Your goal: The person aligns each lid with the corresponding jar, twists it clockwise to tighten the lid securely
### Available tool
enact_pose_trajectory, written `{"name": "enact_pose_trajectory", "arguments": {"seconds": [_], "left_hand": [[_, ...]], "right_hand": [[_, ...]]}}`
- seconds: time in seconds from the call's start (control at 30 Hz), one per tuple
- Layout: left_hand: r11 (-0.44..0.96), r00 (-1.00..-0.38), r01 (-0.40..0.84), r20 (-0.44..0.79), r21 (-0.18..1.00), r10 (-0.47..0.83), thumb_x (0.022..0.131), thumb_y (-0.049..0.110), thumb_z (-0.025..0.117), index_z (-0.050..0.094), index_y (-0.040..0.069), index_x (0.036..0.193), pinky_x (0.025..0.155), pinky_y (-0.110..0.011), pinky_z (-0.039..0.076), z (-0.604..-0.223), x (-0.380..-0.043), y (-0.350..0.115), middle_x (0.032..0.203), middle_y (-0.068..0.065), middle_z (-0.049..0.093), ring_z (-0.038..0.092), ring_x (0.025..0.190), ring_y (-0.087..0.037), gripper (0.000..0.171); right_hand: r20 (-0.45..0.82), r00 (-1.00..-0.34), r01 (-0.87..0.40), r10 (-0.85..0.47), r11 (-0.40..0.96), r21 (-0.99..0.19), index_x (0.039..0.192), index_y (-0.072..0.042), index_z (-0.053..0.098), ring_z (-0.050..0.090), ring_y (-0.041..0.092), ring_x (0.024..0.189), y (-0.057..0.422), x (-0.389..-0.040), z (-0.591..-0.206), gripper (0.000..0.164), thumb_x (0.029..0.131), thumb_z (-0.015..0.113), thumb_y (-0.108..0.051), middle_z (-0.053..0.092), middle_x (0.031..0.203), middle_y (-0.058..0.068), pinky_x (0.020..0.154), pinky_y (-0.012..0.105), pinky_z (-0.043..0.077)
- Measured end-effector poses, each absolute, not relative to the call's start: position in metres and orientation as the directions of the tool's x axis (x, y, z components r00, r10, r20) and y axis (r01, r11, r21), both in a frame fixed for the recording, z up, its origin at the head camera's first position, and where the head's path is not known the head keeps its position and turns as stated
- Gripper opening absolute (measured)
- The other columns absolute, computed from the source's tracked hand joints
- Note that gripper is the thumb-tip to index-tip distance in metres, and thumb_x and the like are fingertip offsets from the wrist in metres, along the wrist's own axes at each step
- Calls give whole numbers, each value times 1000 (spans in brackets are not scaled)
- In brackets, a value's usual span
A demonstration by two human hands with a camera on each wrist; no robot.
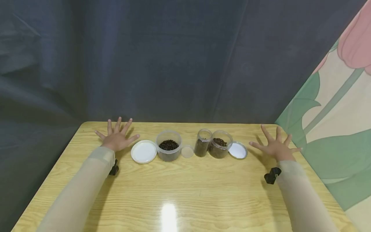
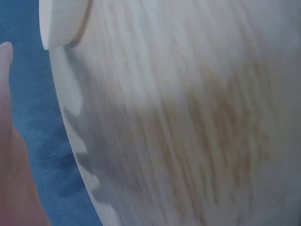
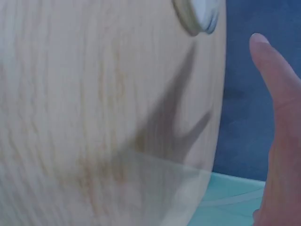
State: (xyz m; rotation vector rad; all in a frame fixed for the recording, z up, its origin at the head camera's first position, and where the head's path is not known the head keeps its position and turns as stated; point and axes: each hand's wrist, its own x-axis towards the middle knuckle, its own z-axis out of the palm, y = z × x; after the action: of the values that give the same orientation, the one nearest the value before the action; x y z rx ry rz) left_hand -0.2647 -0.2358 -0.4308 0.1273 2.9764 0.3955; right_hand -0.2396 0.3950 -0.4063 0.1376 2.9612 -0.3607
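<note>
My left hand (image 1: 116, 139) is spread over the table's left side with nothing in it, its thumb pointing at a round white lid (image 1: 144, 151). Beside that lid stands a wide clear tub (image 1: 169, 157) with dark beans inside. A small pale lid (image 1: 187, 151) lies right of the tub. Farther right are a narrow clear jar (image 1: 201, 147) and a wider clear jar (image 1: 218, 151), both part filled with brown contents. Against the wider jar lies a white lid with a darker rim (image 1: 238, 150). Fingers fanned out and empty, my right hand (image 1: 275, 147) is just right of that lid.
The light wooden table (image 1: 185, 193) shows a bright reflection near its front. Behind it hangs a dark curtain (image 1: 174, 64), and a flower-patterned cloth (image 1: 333, 138) runs along the right edge. Each wrist carries a small black camera (image 1: 272, 175).
</note>
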Motion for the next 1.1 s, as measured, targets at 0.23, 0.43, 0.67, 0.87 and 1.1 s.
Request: {"name": "enact_pose_trajectory", "arguments": {"seconds": [0.23,0.43,0.67,0.87,1.1], "left_hand": [[951,-985,72,-127,300,114,92,83,28,-6,30,163,86,-89,-23,-425,-262,-235,166,-19,-20,-30,143,-53,95],[939,-984,77,-127,334,126,93,82,28,-8,31,163,86,-90,-21,-425,-261,-233,166,-18,-21,-31,143,-52,94],[918,-984,110,-87,382,155,95,79,33,-5,29,164,90,-91,-16,-422,-256,-226,167,-18,-17,-24,145,-53,93],[905,-982,121,-83,408,168,96,77,35,0,25,165,91,-92,-13,-417,-251,-221,167,-21,-12,-17,147,-56,93],[883,-975,175,-50,436,218,98,71,40,14,19,164,96,-91,-5,-414,-242,-211,168,-22,-2,-6,148,-57,87]], "right_hand": [[-126,-991,65,36,969,-240,162,-33,-9,-35,68,129,381,-234,-398,105,87,46,-83,-29,158,31,72,95,-16],[-74,-997,25,4,960,-280,163,-32,-4,-27,66,136,369,-229,-398,99,91,44,-80,-25,161,28,78,96,-11],[102,-994,-72,-37,930,-361,165,-25,10,-4,65,142,348,-215,-394,89,97,52,-64,-9,165,27,89,93,17],[261,-962,-205,-84,854,-479,161,-8,20,9,68,138,324,-200,-393,82,100,61,-44,6,159,37,97,86,22],[404,-906,-337,-125,792,-510,156,-3,32,23,54,140,292,-183,-399,80,92,75,-26,23,155,31,102,75,31]]}}
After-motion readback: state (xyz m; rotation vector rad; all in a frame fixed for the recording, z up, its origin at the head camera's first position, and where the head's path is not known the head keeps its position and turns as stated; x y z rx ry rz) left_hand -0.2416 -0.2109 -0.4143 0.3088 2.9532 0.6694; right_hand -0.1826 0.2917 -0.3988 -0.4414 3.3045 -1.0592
